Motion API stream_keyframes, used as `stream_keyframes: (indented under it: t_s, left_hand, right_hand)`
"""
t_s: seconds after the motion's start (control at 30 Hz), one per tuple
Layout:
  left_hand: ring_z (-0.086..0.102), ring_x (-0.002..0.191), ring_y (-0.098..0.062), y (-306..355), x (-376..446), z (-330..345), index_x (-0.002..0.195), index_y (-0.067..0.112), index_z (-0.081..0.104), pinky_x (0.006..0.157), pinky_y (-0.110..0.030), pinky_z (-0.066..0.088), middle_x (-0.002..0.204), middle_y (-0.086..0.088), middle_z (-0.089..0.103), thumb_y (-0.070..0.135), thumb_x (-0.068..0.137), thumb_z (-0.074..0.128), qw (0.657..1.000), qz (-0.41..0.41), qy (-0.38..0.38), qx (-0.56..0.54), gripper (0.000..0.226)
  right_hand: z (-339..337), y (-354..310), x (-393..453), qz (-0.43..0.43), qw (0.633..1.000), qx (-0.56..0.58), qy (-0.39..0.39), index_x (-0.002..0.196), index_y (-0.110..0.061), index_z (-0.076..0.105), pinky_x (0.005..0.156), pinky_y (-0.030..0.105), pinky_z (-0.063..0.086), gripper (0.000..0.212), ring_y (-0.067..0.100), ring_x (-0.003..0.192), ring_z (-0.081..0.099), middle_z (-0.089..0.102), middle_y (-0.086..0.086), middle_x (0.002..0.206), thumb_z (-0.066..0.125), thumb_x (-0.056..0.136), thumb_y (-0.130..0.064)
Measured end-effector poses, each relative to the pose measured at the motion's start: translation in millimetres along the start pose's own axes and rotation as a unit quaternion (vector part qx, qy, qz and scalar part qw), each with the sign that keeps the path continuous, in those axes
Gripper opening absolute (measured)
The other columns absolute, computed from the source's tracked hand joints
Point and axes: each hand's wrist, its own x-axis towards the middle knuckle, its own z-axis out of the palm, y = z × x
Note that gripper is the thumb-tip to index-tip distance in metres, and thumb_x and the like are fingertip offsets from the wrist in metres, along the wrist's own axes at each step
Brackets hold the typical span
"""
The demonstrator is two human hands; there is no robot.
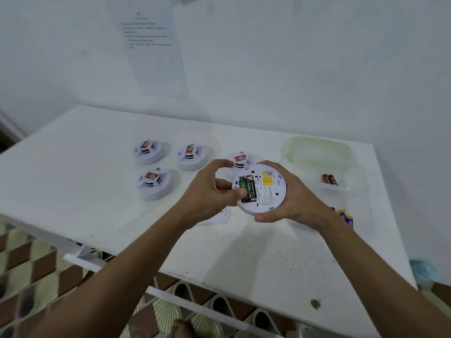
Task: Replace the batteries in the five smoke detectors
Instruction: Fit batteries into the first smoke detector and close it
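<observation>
Smoke detector (264, 191) held above the white surface (97, 191), back side up: round white plastic disc, yellow label, small printed text, open battery bay with two AA cells (249, 189), black/green wrap. Right hand (292, 198) grip wraps the rim from the right, fingers curled under. Left hand (210, 191) grip: thumb pressing on the near battery, fingers arched over the far rim. Four more detectors (154, 183) sit face up on the surface to the left, white domed, red stickers. Clear plastic trays (317, 152) at right; red batteries (330, 179) in one, blue/yellow batteries (347, 217) nearer.
</observation>
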Motion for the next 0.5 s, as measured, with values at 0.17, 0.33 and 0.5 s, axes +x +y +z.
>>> stream_keyframes:
  t_s: [0.17, 0.33, 0.5]
  left_hand:
    - [0.073, 0.082, -0.02, -6.6, -2.9, -14.2, 0.125, 0.019, 0.053, 0.072, -0.033, 0.06, 0.092, -0.004, 0.076, 0.028, 0.092, 0.064, 0.998, -0.02, 0.012, -0.058, 0.035]
    - [0.058, 0.09, -0.011, -57.7, 3.8, -39.9, 0.134, 0.028, 0.051, 0.078, -0.026, 0.049, 0.109, 0.006, 0.059, 0.049, 0.08, 0.071, 0.954, -0.018, 0.057, 0.294, 0.062]
    - [0.042, 0.116, -0.018, -91.1, 9.8, -40.0, 0.147, 0.031, 0.035, 0.098, -0.036, 0.043, 0.125, 0.003, 0.042, 0.056, 0.068, 0.079, 0.929, -0.071, -0.05, 0.359, 0.094]
  right_hand:
    - [4.8, 0.2, 2.9, 0.005, 1.0, -0.001, -0.003, 0.133, -0.024, 0.049, 0.085, 0.015, 0.051, 0.092, 0.001, 0.114, 0.059, 0.064, -0.023, 0.118, 0.09, 0.057, 0.006]
    - [-1.5, 3.2, 0.5, 0.018, 1.0, -0.018, -0.006, 0.13, -0.031, 0.05, 0.083, 0.014, 0.051, 0.092, -0.004, 0.111, 0.059, 0.062, -0.027, 0.116, 0.092, 0.056, 0.002]
    - [-2.8, 5.2, 0.6, 0.03, 0.999, -0.026, -0.024, 0.134, -0.029, 0.049, 0.089, 0.02, 0.053, 0.095, 0.003, 0.117, 0.058, 0.062, -0.017, 0.123, 0.094, 0.055, -0.002]
